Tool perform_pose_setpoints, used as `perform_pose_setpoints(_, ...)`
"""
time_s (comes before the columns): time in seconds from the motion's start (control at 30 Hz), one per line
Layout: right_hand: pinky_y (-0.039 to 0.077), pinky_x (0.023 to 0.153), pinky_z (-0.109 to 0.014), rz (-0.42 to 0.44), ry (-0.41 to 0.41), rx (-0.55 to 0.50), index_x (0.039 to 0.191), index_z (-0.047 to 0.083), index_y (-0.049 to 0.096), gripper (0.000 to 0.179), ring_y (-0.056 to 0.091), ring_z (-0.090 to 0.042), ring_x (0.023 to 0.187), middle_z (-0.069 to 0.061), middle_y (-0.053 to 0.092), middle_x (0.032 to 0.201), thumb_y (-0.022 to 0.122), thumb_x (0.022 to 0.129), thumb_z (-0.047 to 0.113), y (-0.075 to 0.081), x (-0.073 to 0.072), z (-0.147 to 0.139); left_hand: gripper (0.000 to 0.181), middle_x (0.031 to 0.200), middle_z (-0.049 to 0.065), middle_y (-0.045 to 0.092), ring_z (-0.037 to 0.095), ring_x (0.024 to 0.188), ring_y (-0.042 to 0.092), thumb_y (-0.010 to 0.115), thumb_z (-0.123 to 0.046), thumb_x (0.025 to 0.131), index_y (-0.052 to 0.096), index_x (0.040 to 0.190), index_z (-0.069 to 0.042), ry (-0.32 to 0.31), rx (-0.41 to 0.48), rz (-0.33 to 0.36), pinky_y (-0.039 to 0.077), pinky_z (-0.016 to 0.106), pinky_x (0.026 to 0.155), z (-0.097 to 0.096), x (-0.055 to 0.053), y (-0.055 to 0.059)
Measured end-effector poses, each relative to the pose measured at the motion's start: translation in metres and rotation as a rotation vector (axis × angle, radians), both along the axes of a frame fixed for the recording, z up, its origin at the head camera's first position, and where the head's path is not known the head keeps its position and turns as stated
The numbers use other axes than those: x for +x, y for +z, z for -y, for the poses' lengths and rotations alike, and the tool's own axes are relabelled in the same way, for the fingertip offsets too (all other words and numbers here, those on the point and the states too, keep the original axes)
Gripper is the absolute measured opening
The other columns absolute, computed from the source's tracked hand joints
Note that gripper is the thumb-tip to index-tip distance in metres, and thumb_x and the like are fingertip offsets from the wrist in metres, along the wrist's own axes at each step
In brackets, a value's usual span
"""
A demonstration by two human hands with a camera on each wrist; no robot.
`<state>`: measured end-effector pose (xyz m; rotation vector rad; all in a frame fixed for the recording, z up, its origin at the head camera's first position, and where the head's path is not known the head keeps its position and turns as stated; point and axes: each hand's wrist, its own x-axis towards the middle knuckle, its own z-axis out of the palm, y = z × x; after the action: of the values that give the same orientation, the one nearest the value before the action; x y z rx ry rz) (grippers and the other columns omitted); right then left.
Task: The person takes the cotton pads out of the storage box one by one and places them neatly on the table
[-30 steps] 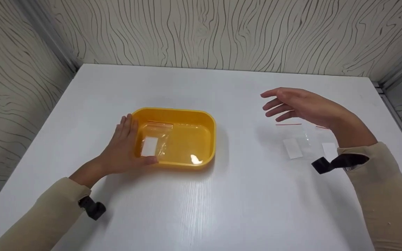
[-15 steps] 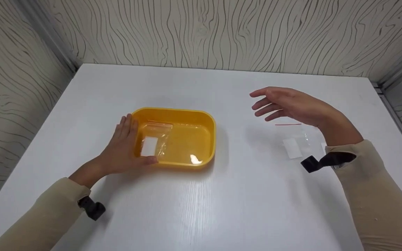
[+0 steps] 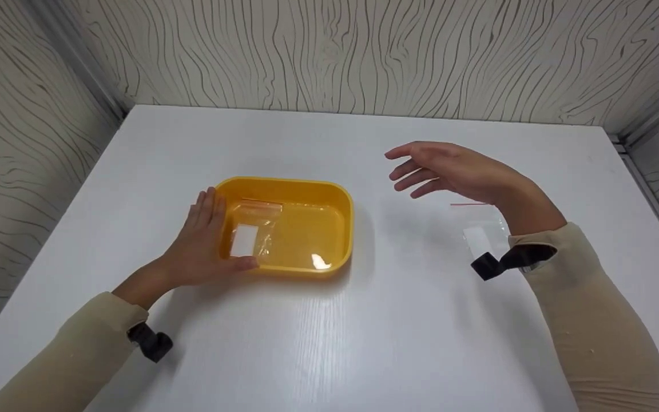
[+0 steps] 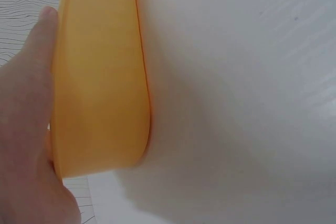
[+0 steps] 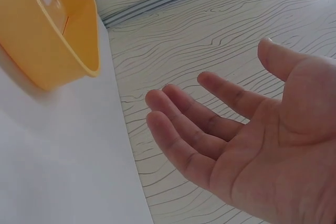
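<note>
In the head view, a yellow plastic tub (image 3: 321,193) stands left of the table's middle. Inside it, at the left end, lies a clear zip-lock bag (image 3: 258,214) with a white label and a red seal line. The left hand (image 3: 195,252) rests against the tub's left end, its fingers straight along the side and its thumb lying on the near rim. Holding nothing, the right hand (image 3: 444,169) hovers right of the tub with fingers spread and slightly bent. Below its wrist another clear zip-lock bag (image 3: 472,220) lies on the table, partly covered by the forearm.
The white table (image 3: 318,343) ends at a back wall (image 3: 329,51) with a wood-grain pattern. Black wrist camera mounts (image 3: 151,341) stick out from both sleeves.
The right hand has moved left toward the tub, empty throughout. Its forearm now hides the farther right bag seen earlier. The left hand and the tub have stayed put.
</note>
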<state>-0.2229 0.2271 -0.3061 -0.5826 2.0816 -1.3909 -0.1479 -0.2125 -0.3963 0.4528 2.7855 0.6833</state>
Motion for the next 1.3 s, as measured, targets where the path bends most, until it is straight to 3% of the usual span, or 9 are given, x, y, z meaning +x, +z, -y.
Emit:
perform_pose_setpoints(0.23, 0.052, 0.102, -0.038, 0.048, 0.022, -0.066, 0.151, 0.006, 0.045, 0.051, 0.060, -0.032, 0.124, -0.019, 0.058, 0.134, 0.039, 0.111, 0.038, -0.003, -0.002, 0.013, 0.132, 0.166, 0.023, -0.020, 0.040, 0.153, -0.019, 0.072, -0.066, 0.082, -0.008, 0.158, 0.007, -0.003, 0.000, -0.001, -0.005, 0.058, 0.123, 0.001, -0.001, 0.000)
perform_pose_setpoints(0.77, 0.053, 0.101, -0.041, 0.100, 0.022, -0.112, 0.151, 0.006, 0.045, 0.051, 0.061, -0.034, 0.123, -0.022, 0.057, 0.135, 0.041, 0.111, 0.036, -0.016, -0.007, 0.038, 0.131, 0.165, 0.025, -0.019, 0.041, 0.153, -0.017, 0.073, -0.064, 0.083, -0.007, 0.158, 0.007, -0.006, -0.001, -0.004, -0.004, 0.058, 0.123, 0.000, -0.001, -0.001)
perform_pose_setpoints(1.3, 0.053, 0.101, -0.043, 0.104, 0.026, -0.085, 0.149, 0.010, 0.048, 0.045, 0.061, -0.032, 0.123, -0.023, 0.057, 0.137, 0.048, 0.108, 0.030, -0.018, -0.010, 0.060, 0.132, 0.166, 0.024, -0.020, 0.041, 0.153, -0.018, 0.072, -0.065, 0.082, -0.009, 0.158, 0.006, -0.002, -0.001, 0.009, -0.005, 0.058, 0.123, 0.000, -0.001, 0.001)
